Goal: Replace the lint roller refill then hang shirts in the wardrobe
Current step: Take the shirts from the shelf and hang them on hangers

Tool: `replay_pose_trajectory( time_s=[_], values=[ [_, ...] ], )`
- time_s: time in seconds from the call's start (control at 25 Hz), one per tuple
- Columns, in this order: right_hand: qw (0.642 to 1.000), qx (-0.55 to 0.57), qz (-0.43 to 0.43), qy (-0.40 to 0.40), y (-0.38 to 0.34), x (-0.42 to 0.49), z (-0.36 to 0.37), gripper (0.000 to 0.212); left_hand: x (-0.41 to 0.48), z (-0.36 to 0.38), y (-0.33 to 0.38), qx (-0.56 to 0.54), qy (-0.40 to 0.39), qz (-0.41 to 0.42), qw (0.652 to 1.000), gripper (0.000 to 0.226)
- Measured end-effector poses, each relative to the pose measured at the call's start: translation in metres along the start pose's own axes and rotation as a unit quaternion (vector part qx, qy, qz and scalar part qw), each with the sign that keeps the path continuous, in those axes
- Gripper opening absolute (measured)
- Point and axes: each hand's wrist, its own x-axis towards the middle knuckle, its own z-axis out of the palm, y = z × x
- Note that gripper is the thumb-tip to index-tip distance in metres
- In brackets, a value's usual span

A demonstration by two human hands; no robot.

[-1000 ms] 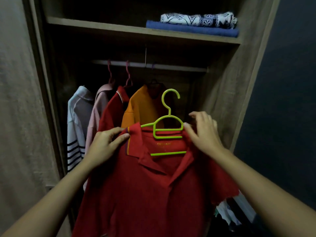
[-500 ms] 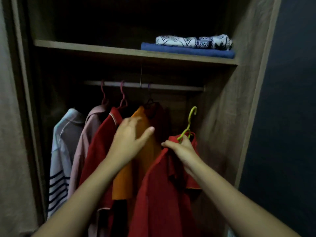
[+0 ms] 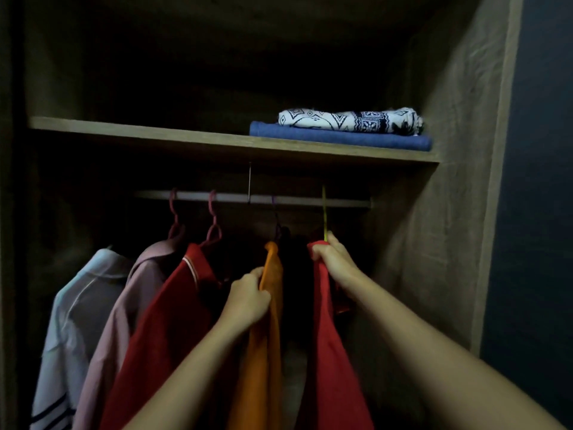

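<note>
Right hand [image 3: 333, 259] is clenching the collar of the red shirt [image 3: 335, 352], green hanger [image 3: 324, 212] rising just above it to the rail [image 3: 310, 201], left hand [image 3: 248, 301] beside it is gripping the orange shirt [image 3: 266, 352] aside, so seating that hook fully before loosening looks wise.

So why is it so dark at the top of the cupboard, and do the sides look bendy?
Head view: weak light, the space over the shelf nearly black; head view: the wide lens slants the wardrobe wall; head view: the green hanger above the right hand is faint, the orange shirt in the left hand bright.
</note>
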Motion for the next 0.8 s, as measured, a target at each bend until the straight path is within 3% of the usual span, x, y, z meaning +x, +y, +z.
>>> replay_pose_trajectory(
  time_s=[0.12,0.36,0.56,0.68,0.8],
  values=[
    [0.999,-0.040,0.017,0.008,-0.012,0.030,0.000,0.023,0.000,-0.006,0.000,-0.010,-0.013,0.008,1.000,0.040],
    [0.994,-0.094,0.053,-0.013,0.016,0.051,0.010,0.019,-0.002,-0.020,-0.002,-0.026,-0.006,0.021,0.999,0.041],
    [0.986,-0.156,0.038,-0.035,0.011,0.040,0.000,0.050,-0.008,-0.024,0.001,0.041,-0.014,0.038,0.998,0.048],
    [0.968,-0.247,-0.052,-0.006,0.001,0.013,-0.013,0.060,-0.020,-0.024,0.005,0.094,0.029,0.065,0.993,0.064],
    [0.950,-0.274,-0.148,-0.007,-0.009,-0.031,-0.023,0.064,-0.045,-0.028,0.004,0.094,0.082,0.118,0.985,0.060]
  ],
)
